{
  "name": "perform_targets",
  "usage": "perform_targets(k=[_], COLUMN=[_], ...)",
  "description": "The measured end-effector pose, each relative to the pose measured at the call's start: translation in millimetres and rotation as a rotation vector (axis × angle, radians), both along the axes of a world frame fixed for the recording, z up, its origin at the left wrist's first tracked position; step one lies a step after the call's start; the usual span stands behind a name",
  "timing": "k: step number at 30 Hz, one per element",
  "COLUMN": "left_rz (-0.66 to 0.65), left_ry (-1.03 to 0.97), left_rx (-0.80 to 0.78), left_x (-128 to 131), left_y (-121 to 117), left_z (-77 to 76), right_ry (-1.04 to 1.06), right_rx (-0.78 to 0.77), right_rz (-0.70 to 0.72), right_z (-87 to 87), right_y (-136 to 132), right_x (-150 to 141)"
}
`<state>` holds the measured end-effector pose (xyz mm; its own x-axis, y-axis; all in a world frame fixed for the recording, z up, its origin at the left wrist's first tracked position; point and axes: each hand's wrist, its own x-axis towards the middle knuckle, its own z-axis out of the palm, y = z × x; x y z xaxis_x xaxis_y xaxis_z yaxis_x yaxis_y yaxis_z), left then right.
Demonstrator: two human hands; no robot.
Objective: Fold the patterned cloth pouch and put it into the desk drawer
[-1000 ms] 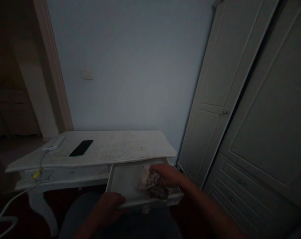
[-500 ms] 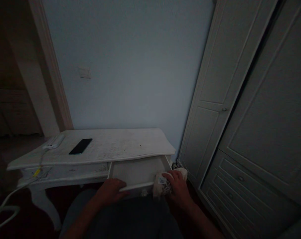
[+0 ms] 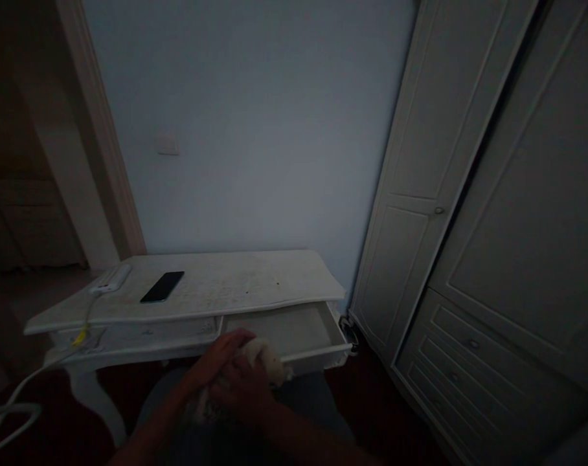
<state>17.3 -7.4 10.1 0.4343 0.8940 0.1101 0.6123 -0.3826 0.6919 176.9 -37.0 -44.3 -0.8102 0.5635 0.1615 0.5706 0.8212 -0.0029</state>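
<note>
The white desk's right drawer (image 3: pixel 294 327) is pulled out, with its pale inside showing. My left hand (image 3: pixel 226 349) is closed over the drawer's front left corner; some of its fingers are hidden by the cloth. Bunched in my right hand (image 3: pixel 248 388) is a pale cloth (image 3: pixel 265 359) with a dark pattern on part of it. The right hand presses the cloth at the left part of the drawer front, right beside my left hand. A lower end of the cloth hangs under my wrists.
On the desk top (image 3: pixel 236 275) lie a dark phone (image 3: pixel 162 287) and a white power strip (image 3: pixel 112 278) whose cable (image 3: pixel 26 382) drops at the left. A wardrobe (image 3: pixel 420 226) with drawers stands at the right. A dark coiled object (image 3: pixel 350 333) is beside the desk.
My right hand has carried the cloth from the drawer's right front corner leftward to its left front, next to my left hand. The left hand has shifted slightly up and right.
</note>
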Motion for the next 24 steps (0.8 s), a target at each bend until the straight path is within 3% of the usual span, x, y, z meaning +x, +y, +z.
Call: perform_targets(k=[2, 4, 9, 12, 15, 17, 19, 22, 24], left_rz=[0.02, 0.039, 0.028, 0.034, 0.04, 0.053, 0.061, 0.038, 0.022], left_ry=[-0.065, -0.018, 0.363, 0.399, 0.423, 0.457, 0.488, 0.506, 0.489], left_rx=[-0.019, 0.0, 0.068, 0.067, 0.069, 0.059, 0.051, 0.049, 0.051], left_x=[0.5, 3.7, 14.0, 14.7, 13.6, 13.9, 15.1, 16.0, 14.2], left_y=[-4.0, -6.6, -5.1, -4.4, -6.0, -7.8, -9.7, -11.8, -11.9], left_z=[2.9, 1.8, -7.2, -9.9, -10.0, -8.7, -6.3, -3.1, -3.1], right_ry=[0.018, 0.042, -0.008, -0.034, -0.005, 0.066, 0.124, 0.155, 0.212], right_rx=[0.11, 0.2, 0.192, 0.099, 0.053, 0.019, 0.002, 0.021, 0.035], right_rz=[0.063, 0.07, -0.169, -0.346, -0.532, -0.6, -0.59, -0.441, -0.334], right_z=[4.8, 11.7, 29.6, 34.5, 25.6, 9.8, -11.1, -39.2, -47.3], right_y=[0.0, 2.8, 11.8, 8.3, -5.1, -14.8, -20.4, -19.2, -16.0], right_x=[4.9, 31.0, 159.3, 240.7, 288.3, 293.0, 277.4, 226.4, 181.0])
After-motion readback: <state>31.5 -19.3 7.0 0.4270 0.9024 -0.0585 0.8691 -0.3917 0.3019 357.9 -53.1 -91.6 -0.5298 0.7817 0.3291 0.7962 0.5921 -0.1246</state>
